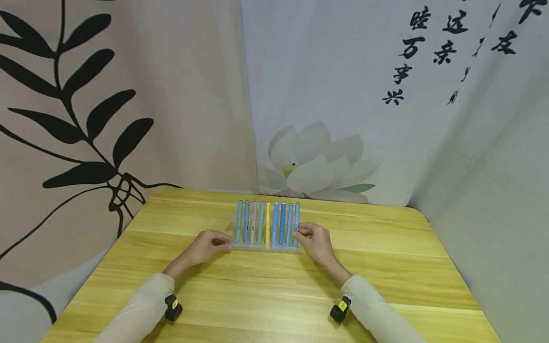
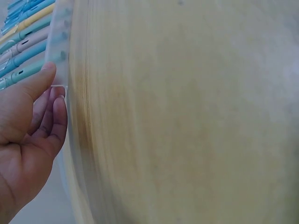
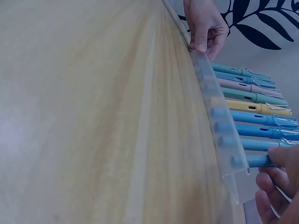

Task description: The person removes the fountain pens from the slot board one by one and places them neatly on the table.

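Note:
A clear plastic pen stand (image 1: pixel 266 248) holds a row of several capped pens in blue, green, pale pink and yellow, such as the yellow pen (image 1: pixel 268 224). At the stand's left end my left hand (image 1: pixel 208 247) pinches the corner, thumb over the front lip (image 2: pixel 60 39) and fingers under it. On the opposite end my right hand (image 1: pixel 316 242) has its thumb on the rightmost light blue pen (image 3: pixel 258 161), low on the barrel, with the other fingers curled at the stand's edge. Whether those fingertips also touch the stand is hidden.
The stand is on a wooden table (image 1: pixel 266 295), towards its far edge. Behind rises a curtain (image 1: pixel 206 95) printed with leaves, a lotus and characters. A small black camera (image 1: pixel 173 308) is strapped to the left wrist, another camera (image 1: pixel 340 310) to the right.

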`<state>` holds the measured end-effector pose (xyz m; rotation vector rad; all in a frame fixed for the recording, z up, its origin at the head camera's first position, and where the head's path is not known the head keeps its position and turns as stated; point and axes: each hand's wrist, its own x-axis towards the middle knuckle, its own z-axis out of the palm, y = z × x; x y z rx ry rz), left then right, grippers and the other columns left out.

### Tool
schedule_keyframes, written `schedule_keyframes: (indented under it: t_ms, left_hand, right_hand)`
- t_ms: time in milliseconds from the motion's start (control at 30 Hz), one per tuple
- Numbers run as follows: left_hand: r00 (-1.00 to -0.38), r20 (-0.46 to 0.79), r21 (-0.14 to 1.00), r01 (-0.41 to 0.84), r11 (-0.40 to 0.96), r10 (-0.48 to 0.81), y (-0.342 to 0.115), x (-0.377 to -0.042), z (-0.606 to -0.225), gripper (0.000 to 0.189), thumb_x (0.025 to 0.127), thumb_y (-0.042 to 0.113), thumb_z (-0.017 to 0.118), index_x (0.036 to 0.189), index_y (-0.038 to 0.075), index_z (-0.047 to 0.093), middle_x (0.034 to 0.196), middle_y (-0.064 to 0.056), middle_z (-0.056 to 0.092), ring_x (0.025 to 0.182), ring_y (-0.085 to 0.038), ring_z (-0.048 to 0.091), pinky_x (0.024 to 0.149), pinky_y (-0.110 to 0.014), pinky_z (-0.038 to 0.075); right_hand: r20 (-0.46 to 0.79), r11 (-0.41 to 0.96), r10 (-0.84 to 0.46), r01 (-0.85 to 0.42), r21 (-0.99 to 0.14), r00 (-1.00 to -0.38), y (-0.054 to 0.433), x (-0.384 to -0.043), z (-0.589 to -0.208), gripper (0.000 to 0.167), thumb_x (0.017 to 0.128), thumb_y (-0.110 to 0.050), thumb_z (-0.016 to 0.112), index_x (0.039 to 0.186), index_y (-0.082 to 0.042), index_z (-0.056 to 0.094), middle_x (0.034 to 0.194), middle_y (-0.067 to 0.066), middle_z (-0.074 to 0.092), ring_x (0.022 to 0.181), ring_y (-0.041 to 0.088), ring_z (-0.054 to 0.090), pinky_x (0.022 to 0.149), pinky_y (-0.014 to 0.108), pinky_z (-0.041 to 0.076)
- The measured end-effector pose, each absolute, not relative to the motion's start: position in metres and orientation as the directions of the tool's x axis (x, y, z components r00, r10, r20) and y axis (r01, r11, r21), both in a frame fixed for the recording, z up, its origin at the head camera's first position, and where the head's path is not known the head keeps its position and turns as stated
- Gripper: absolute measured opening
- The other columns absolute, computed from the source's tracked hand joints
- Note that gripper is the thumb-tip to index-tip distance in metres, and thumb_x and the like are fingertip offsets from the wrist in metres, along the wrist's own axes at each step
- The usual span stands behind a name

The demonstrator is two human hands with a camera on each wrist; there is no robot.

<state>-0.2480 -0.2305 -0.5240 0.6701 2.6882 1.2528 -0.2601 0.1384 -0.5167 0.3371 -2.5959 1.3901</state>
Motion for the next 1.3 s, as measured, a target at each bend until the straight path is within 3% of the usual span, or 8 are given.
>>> schedule_keyframes:
  t_ms: [467,800,1300]
  left_hand:
    - [-0.897,0.077,0.761,0.335,0.555,0.435,-0.230,-0.248,-0.522,0.026,0.099,0.019,0.070,0.121,0.007,0.076,0.116,-0.006,0.075,0.101,-0.018,0.069,0.086,-0.027,0.055]
    - [-0.885,0.113,0.753,0.372,0.543,0.451,-0.230,-0.248,-0.521,0.026,0.098,0.018,0.070,0.120,0.004,0.075,0.115,-0.010,0.075,0.101,-0.020,0.070,0.086,-0.034,0.058]
    - [-0.896,0.086,0.751,0.346,0.563,0.435,-0.230,-0.249,-0.524,0.025,0.098,0.017,0.071,0.120,0.007,0.076,0.115,-0.005,0.076,0.100,-0.017,0.070,0.085,-0.027,0.056]
  right_hand:
    - [0.273,0.497,-0.074,-0.273,-0.824,-0.959,0.141,-0.257,-0.489,0.029,0.092,-0.020,0.079,0.115,-0.002,0.075,0.097,0.005,0.078,0.087,0.019,0.073,0.078,0.037,0.060]
    - [0.288,0.508,-0.069,-0.282,-0.814,-0.955,0.151,-0.250,-0.481,0.032,0.093,-0.024,0.078,0.119,-0.005,0.074,0.099,0.004,0.078,0.088,0.019,0.073,0.080,0.039,0.060]
    - [0.284,0.540,-0.026,-0.252,-0.803,-0.959,0.180,-0.239,-0.480,0.034,0.091,-0.029,0.080,0.116,-0.006,0.076,0.096,0.005,0.078,0.086,0.021,0.073,0.077,0.036,0.060]
